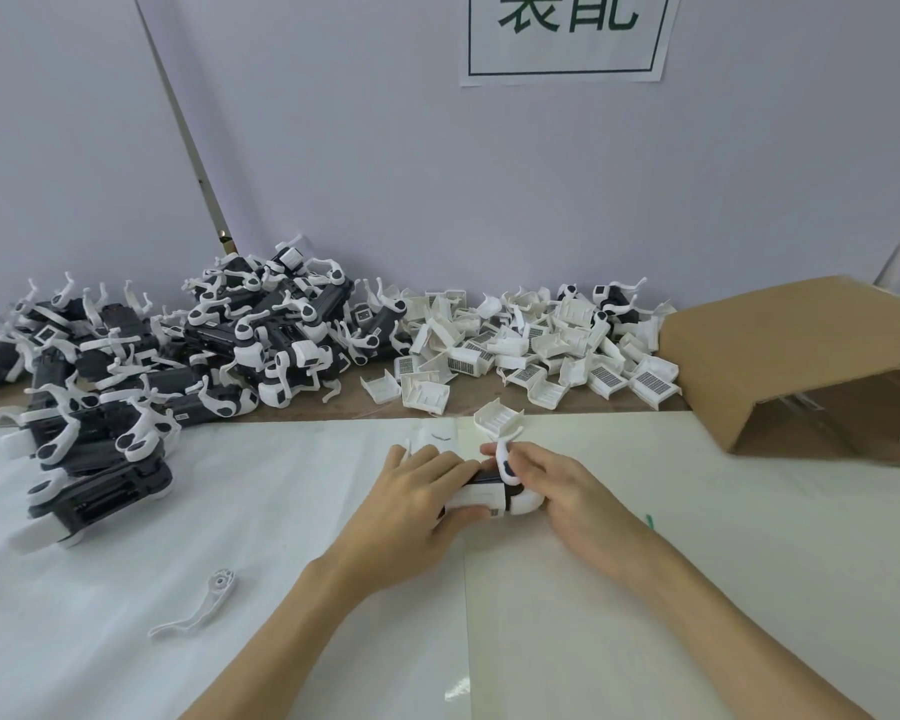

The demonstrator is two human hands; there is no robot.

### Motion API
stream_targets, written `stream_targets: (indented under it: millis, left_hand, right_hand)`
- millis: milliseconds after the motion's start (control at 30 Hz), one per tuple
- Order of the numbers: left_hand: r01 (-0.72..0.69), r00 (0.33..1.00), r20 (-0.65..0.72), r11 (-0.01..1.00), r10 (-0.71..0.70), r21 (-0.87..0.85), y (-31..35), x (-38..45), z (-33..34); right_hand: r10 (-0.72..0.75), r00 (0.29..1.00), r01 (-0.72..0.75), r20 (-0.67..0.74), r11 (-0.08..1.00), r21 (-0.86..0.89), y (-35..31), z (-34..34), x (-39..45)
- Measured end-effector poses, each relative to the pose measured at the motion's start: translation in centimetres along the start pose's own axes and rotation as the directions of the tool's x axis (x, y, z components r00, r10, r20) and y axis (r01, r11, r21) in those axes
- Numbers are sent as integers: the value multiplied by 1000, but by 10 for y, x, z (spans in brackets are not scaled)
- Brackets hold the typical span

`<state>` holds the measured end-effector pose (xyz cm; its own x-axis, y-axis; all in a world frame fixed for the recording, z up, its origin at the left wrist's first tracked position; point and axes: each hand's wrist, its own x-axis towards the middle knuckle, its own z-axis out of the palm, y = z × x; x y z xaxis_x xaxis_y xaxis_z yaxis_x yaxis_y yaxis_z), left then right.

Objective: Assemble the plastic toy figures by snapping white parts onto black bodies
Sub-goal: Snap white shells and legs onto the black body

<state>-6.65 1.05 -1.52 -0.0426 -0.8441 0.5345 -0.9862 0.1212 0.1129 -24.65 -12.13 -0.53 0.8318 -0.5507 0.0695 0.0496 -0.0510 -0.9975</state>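
Here, two hands hold one toy figure low over the white table sheet.
Nearest, a loose white leg part [197,605] lies on the sheet [281,511]. The left hand [417,506] curls around the black-and-white figure [494,493], while the right hand [557,485] pinches its white leg. Beyond, assembled figures [141,366] are heaped at the left, white shell parts [531,350] are piled by the wall, and a cardboard box [801,350] lies at the right.

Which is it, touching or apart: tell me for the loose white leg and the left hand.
Apart. The head view shows the loose white leg lying alone on the table, with bare surface between it and the left hand.
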Motion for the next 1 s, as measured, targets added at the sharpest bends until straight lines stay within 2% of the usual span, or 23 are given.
stream_targets:
  millis: [133,200,367,767,867,933,1000]
  left_hand:
    - [-50,998,-28,998,51,39,1,0,1]
    - [-15,999,-46,999,18,52,2,-1,3]
    - [101,984,-150,994,-93,47,10,0,12]
    - [31,967,-253,997,-11,76,10,1,22]
    - [19,974,-225,999,-8,49,9,3,18]
    - [24,987,-162,999,-17,41,6,5,14]
    - [61,995,-73,997,-64,-46,2,7,7]
  right_hand:
    - [84,996,-70,-22,922,380,1,5,5]
    - [87,996,-76,-5,894,441,4,8,5]
    - [76,997,-70,4,888,455,6,13,5]
    - [130,989,-74,-67,843,533,4,16,5]
    - [124,990,-74,-66,862,502,4,16,4]
    - [95,994,-60,-58,894,444,5,16,4]
    - [75,996,-52,-44,919,392,5,15,3]
